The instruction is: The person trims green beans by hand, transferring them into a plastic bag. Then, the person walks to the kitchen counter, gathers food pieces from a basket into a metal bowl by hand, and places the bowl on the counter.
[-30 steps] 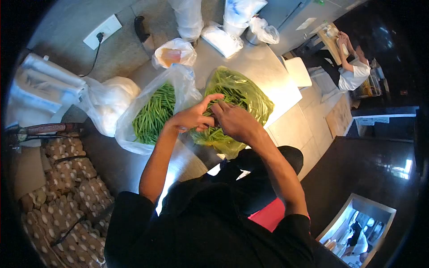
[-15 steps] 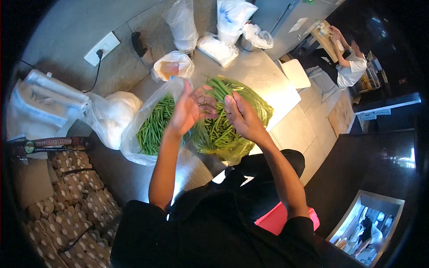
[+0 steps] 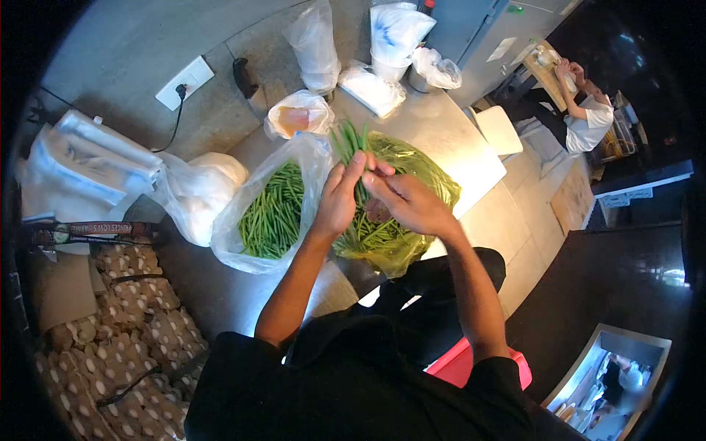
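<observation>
far left, upper: thin, creased white plastic packaging (image 3: 95, 165). far left, lower: brown molded-pulp trays (image 3: 125, 345), cupped in texture, bearing pale oval eggs. right of the packaging: a thin, glossy white bag (image 3: 206, 195) with rounded bulges. upper left: a flat rectangular wall socket (image 3: 184, 80) with a black plug and cord.

left of center: a clear plastic bag (image 3: 226, 234), mouth open and rim crumpled, filled with slender, smooth green beans (image 3: 272, 213). above it: a smaller translucent bag (image 3: 300, 115), rounded, with pinkish-orange contents.

center: left hand (image 3: 340, 200), fingers narrowed around a bunch of beans (image 3: 348, 140). the bunch is roughly upright and fanned at the top; its tips project above the fingers. right hand (image 3: 412, 200), fingers bent and narrowly spaced, against the same bunch from the right; whether they pinch it cannot be told. both hands are above the near left part of a yellow-green film bag (image 3: 434, 173), wrinkled and shiny, with more green beans inside.

beneath the bags: a smooth metal table (image 3: 463, 147), reflecting bright light. right of its edge: a white seat (image 3: 496, 131) with rounded corners. upper right: a seated person (image 3: 588, 121) in a white top, well apart, hands raised.
</observation>
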### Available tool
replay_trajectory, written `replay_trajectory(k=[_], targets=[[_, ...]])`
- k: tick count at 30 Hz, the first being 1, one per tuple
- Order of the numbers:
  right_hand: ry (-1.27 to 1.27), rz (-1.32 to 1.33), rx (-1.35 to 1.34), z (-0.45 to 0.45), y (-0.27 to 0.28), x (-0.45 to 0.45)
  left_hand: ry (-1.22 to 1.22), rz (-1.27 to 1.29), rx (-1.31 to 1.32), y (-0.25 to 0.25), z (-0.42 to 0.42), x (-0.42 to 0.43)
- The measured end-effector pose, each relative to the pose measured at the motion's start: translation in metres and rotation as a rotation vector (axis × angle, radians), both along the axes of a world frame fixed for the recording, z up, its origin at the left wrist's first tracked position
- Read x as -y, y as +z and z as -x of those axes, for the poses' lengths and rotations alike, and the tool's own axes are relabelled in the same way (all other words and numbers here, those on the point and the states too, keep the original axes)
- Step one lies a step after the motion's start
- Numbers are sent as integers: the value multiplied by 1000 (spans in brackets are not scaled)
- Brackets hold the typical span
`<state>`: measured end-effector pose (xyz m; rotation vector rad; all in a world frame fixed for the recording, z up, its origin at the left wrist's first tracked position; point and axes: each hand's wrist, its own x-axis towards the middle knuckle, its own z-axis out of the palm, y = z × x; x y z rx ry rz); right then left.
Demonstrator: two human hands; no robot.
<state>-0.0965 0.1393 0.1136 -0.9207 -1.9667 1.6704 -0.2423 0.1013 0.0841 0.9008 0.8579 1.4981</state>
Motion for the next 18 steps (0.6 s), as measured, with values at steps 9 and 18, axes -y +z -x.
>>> replay_trajectory(k=[9, 18], targets=[[-342, -879, -19, -24, 37, -26, -324, 365, -90, -3, 10, 11], [48, -770, 196, -28, 23, -30, -369, 354, -633, -10, 14, 16]])
